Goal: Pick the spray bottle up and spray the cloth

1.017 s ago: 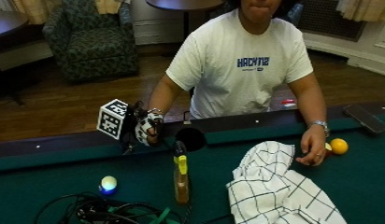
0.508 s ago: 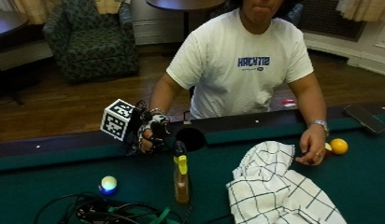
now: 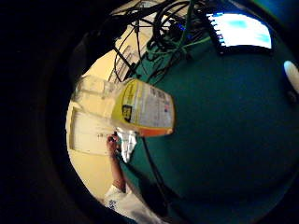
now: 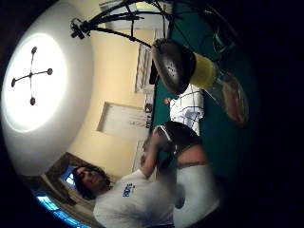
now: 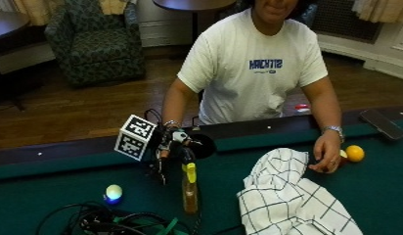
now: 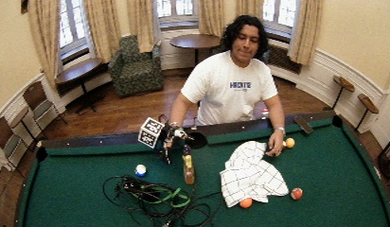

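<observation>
The spray bottle (image 5: 189, 192), amber with a yellow neck and black head, stands upright on the green pool table (image 5: 52, 196). My gloved right hand (image 5: 167, 149) hovers just left of the bottle's head, fingers hanging down and relaxed, holding nothing. In the palm views the bottle's yellow label (image 3: 145, 109) and its black head (image 4: 173, 64) loom close. The white checked cloth (image 5: 293, 203) lies crumpled to the bottle's right, also seen as the cloth (image 4: 187, 109) beyond the bottle. The bare left hand (image 5: 326, 156) rests at the cloth's far edge.
A blue-and-white ball (image 5: 113, 193) lies left of the bottle, and tangled cables (image 5: 117, 223) sit at the near edge. An orange ball (image 5: 354, 152) is by the bare hand. Two more balls (image 6: 296, 193) lie past the cloth. The dark rail (image 5: 58, 154) runs behind the hand.
My gloved hand has moved right and slightly down, closer to the bottle's head. Bottle, cloth and bare hand have stayed put.
</observation>
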